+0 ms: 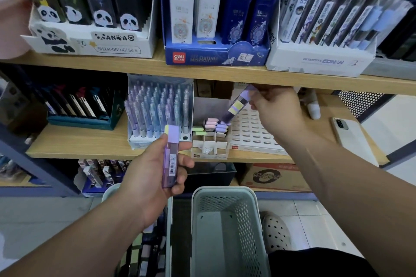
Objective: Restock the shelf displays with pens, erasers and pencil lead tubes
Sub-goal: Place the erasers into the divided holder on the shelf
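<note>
ideally the right hand (275, 114), pinching a tilted purple tube (238, 105), stands it in the divider box (210, 153); left hand (150, 175) grips a spare tube (171, 157).

The gap above the white cardboard divided tray (210, 144) is closed overhead by the pale wooden upper shelf board (157, 67) and partly filled by the right hand (276, 110) and the tilted purple tube (238, 105) pinched in it. The tray is hemmed in by the white box of upright lilac pens (157, 108) on its left and the white grid-printed display box (252, 128) on its right. Its front compartments are open from above. The front-left approach is narrowed by the left hand (153, 168) gripping a second purple tube (172, 157).
</note>
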Available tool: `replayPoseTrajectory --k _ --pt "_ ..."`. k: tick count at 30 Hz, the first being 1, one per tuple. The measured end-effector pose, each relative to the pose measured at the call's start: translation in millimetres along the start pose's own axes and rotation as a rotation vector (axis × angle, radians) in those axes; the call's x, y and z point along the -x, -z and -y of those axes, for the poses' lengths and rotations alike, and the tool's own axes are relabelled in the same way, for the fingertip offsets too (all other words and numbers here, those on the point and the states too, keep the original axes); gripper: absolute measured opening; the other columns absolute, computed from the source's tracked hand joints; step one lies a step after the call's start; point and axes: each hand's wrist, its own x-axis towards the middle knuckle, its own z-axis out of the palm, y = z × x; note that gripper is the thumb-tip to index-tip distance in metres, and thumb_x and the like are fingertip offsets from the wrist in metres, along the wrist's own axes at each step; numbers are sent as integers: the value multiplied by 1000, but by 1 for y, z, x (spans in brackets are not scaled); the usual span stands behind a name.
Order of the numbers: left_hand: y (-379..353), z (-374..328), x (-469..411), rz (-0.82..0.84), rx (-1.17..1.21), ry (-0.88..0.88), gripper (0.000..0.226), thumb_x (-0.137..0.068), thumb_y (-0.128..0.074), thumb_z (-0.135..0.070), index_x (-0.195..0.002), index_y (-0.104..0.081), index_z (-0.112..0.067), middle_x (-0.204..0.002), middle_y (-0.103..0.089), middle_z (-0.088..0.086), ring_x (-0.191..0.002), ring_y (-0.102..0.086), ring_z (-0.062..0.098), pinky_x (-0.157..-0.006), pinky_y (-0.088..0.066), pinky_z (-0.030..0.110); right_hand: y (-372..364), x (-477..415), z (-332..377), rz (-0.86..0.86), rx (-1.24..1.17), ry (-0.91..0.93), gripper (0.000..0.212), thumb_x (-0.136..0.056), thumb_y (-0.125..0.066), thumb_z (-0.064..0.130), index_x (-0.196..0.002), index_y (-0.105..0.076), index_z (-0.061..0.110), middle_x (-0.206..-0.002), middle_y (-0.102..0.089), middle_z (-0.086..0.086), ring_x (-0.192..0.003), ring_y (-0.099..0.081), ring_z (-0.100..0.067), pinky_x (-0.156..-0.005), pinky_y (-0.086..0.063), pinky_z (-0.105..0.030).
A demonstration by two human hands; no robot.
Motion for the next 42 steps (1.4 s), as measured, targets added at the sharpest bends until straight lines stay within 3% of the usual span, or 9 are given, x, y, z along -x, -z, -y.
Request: replayPoseTrajectory --k 6,11,19,22,28,33,36,39,42 --pt "1 1 -3 -9 2 -22 54 -103 -37 -49 -114 -69 -6 -72 -61 10 -49 -41 16 -44 -29 25 -4 -1 7 -53 174 179 21 -96 -64 17 -78 -63 28 -71 -59 18 -66 -54 -4 -58 -34 -5" --pt "3 1 -3 -8 -18 -28 54 -103 -37 -48 -114 -68 -6 -72 -62 10 -49 -42 16 -45 -30 26 -12 3 -9 93 263 280 15 -94 -65 12 -91 -79 17 -84 -75 7 -76 -66 -10 -73 -51 -28" --pt "6 1 -3 -6 -28 -44 55 -103 -37 -49 -113 -69 -6 -76 -62 11 -50 -43 16 -46 -31 28 -19 3 -25 408 526 343 21 -95 -66 31 -105 -79 18 -103 -74 -1 -96 -64 -21 -84 -51 -36" --pt "7 1 -4 -11 -24 -43 55 -102 -37 -48 -115 -68 -5 -75 -62 11 -50 -43 16 -46 -30 27 -17 5 -28 411 585 364 51 -71 -83 53 -110 -76 21 -109 -67 0 -104 -58 -20 -89 -47 -33" --pt "7 1 -3 -17 -26 -41 55 -103 -37 -48 -115 -68 -5 -74 -62 11 -49 -43 16 -46 -31 27 -19 -11 -22 404 536 243 110 -59 -94 47 -151 -38 24 -153 -43 0 -139 -38 -19 -102 -30 -20" --pt "9 0 -5 -25 -28 -40 54 -103 -37 -48 -117 -67 -5 -74 -62 10 -50 -43 16 -46 -31 27 -24 -21 -27 424 397 166 69 -77 -86 32 -140 -58 23 -131 -63 5 -115 -57 -9 -99 -45 -25" --pt "9 -1 -6 -29 -28 -40 54 -103 -37 -48 -117 -68 -5 -74 -62 10 -50 -43 16 -46 -31 27 -25 -25 -32 403 325 151 45 -87 -78 23 -130 -66 25 -112 -67 10 -99 -60 -4 -82 -44 -14" --pt "9 -1 -7 -21 -28 -42 55 -103 -37 -48 -116 -67 -5 -74 -62 10 -50 -43 16 -46 -31 27 -29 -25 -36 383 276 139 48 -91 -74 21 -136 -60 25 -113 -67 7 -97 -60 -4 -81 -41 -7" --pt "7 0 -7 -10 -25 -41 54 -103 -37 -48 -116 -67 -5 -74 -62 10 -50 -43 16 -47 -30 28 -30 -24 -38 388 269 166 46 -93 -70 18 -136 -59 28 -112 -64 6 -97 -60 -8 -88 -45 -19"
